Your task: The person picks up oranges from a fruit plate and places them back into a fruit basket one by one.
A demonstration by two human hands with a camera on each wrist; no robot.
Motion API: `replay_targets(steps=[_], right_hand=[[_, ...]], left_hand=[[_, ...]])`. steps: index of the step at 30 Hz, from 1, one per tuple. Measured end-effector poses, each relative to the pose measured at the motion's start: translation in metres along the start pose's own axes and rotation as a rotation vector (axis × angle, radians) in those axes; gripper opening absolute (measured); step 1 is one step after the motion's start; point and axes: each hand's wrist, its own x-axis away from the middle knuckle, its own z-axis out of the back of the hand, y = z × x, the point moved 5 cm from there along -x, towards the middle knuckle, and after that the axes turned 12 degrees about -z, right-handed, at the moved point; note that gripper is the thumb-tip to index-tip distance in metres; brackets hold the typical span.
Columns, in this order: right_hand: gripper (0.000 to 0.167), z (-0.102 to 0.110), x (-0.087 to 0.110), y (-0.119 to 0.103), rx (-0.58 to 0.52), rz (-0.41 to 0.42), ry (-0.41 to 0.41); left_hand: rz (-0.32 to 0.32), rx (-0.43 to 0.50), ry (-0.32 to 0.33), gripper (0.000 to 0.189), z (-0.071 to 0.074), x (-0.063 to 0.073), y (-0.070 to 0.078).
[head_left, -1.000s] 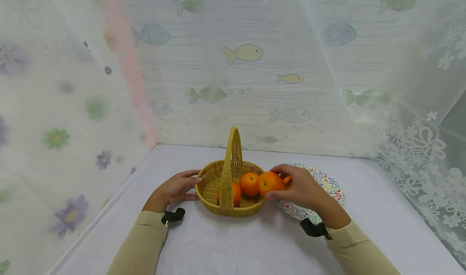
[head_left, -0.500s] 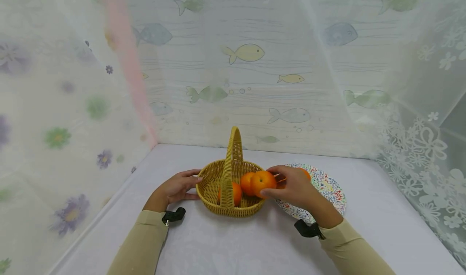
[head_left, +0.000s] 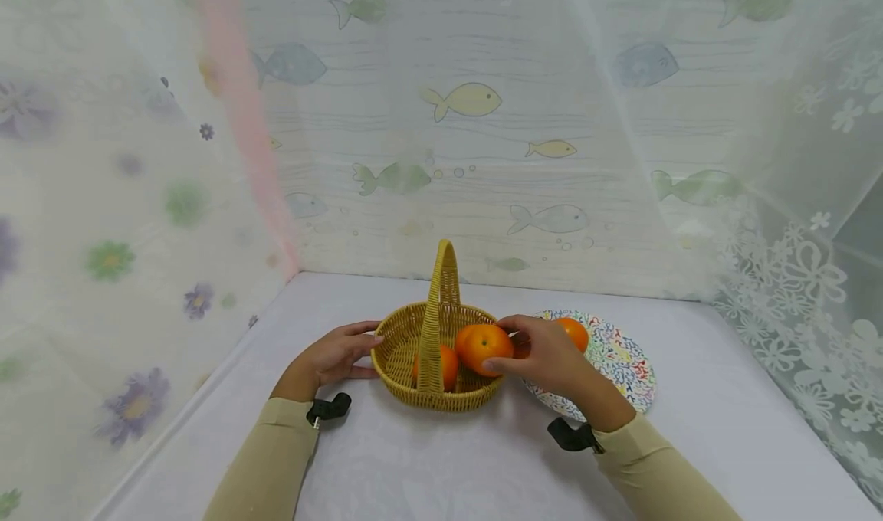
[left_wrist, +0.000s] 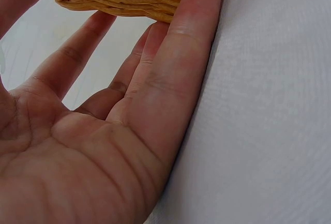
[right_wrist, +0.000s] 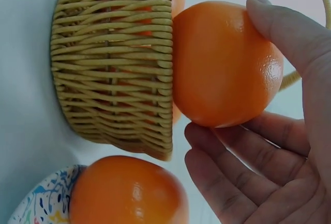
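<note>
At the right rim of a yellow wicker basket (head_left: 414, 400), my right hand (head_left: 552, 356) holds an orange (right_wrist: 222, 63) between thumb and fingers. In the right wrist view it overlaps the basket's edge. My left hand (head_left: 338, 355) steadies the basket's left end, thumb at the rim, fingers (left_wrist: 191, 53) against the woven wall and its lower side along the table. One orange (head_left: 448, 369) lies inside, partly behind the handle (head_left: 431, 329). Another orange (head_left: 462, 339) beside it is mostly hidden by the held one.
A white plate with a colourful pattern (head_left: 631, 352) stands to the right, partly under my right forearm. An orange (right_wrist: 129, 193) sits on it. White cloth covers the table (head_left: 428, 467). Printed curtains (head_left: 455, 199) close off the back and sides.
My right hand has moved left with its orange, from the plate's side to over the basket's right part. The orange on the plate has come into fuller view. The left hand stays put.
</note>
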Motion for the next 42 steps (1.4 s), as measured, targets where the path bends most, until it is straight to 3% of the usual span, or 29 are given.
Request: replay_targets(steps=[6,13,23,42], right_hand=[[0.079,-0.008,-0.003,0.000,0.057,-0.014,0.001],[0.072,-0.015,-0.007,-0.003,0.083,-0.006,0.003],[0.070,-0.022,-0.011,0.000,0.109,-0.067,0.005],[0.044,-0.027,-0.012,-0.003,0.150,-0.049,-0.028]], left_hand=[[0.012,0.009,0.007,0.062,0.000,0.000,-0.001],[0.013,0.009,0.014,0.062,0.000,0.000,0.001],[0.006,0.002,-0.005,0.065,-0.001,0.000,0.001],[-0.006,0.012,-0.002,0.065,-0.001,0.000,0.001]])
